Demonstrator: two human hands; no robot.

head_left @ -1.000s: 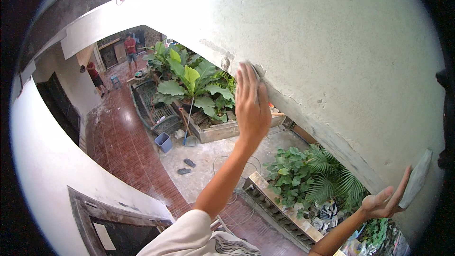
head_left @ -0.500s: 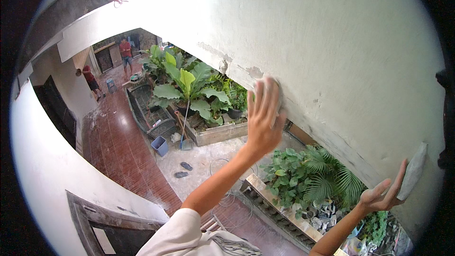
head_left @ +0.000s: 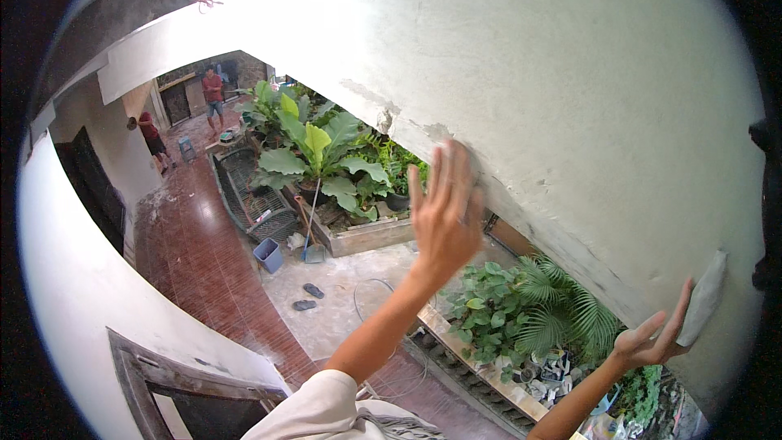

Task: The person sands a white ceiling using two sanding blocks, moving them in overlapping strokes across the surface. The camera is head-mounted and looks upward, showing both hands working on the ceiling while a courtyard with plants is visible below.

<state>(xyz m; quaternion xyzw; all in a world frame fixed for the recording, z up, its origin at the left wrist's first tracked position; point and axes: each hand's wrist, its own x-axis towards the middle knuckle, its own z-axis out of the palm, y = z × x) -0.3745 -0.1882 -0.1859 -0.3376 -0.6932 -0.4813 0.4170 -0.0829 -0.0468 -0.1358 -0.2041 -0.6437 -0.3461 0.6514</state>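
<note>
Against white wall (head_left: 570, 73) | hands (head_left: 444, 212) flat | courtyard (head_left: 350, 301) below

- Wall (head_left: 570, 98) fills upper right; courtyard lies far below, to its left.
- Left hand (head_left: 444, 216) raised at wall's lower edge, fingers spread, beside a chipped patch (head_left: 383, 118).
- Right hand (head_left: 648, 342) at lower right, fingertips against a flat pad (head_left: 702, 297) lying on the wall.
- Planter box (head_left: 366, 236) with large-leaved plants (head_left: 318, 155) below, left of left hand.
- Fern bed (head_left: 529, 314) between the two hands.
- Bucket (head_left: 268, 254) left of planter; sandals (head_left: 308, 297) before it.
- Two people (head_left: 213, 94) far back left.
</note>
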